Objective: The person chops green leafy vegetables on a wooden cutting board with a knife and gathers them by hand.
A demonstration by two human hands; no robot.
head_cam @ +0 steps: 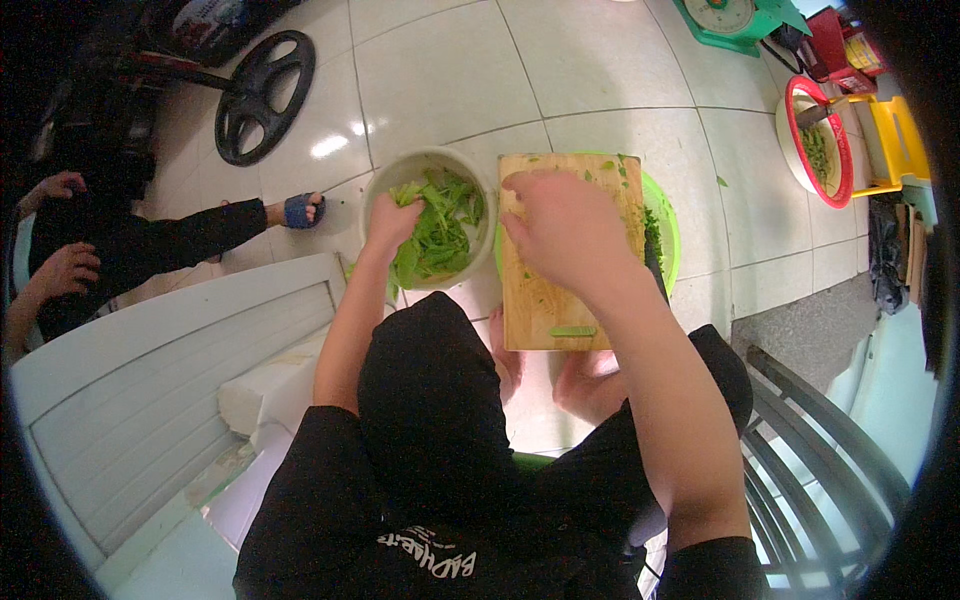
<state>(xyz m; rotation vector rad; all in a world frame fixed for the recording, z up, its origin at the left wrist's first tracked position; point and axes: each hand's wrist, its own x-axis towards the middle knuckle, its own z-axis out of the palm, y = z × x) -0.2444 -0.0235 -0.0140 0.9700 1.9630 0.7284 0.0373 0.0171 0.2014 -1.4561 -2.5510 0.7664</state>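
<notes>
My left hand (395, 223) is inside a pale round bowl (370, 196), its fingers closed on some leafy greens (405, 195). More loose leaves (442, 240) fill the bowl around it. Above a wooden cutting board (540, 300), my right hand (562, 217) has its thumb and fingers apart, with nothing visible in them. Small green scraps dot the board. It rests over a bright green basket (670, 214), where chopped greens (652, 232) show at the right side. A dark strip (654, 262), possibly a knife, lies along the board's right edge, partly behind my forearm.
A white slatted panel (180, 345) stands at left, near another person's leg and sandal (301, 211). Beyond is a black wheel-shaped base (266, 97). At right are a red-rimmed bowl (847, 150), a yellow stool (896, 142), a green scale (724, 26) and dark curved bars (810, 420).
</notes>
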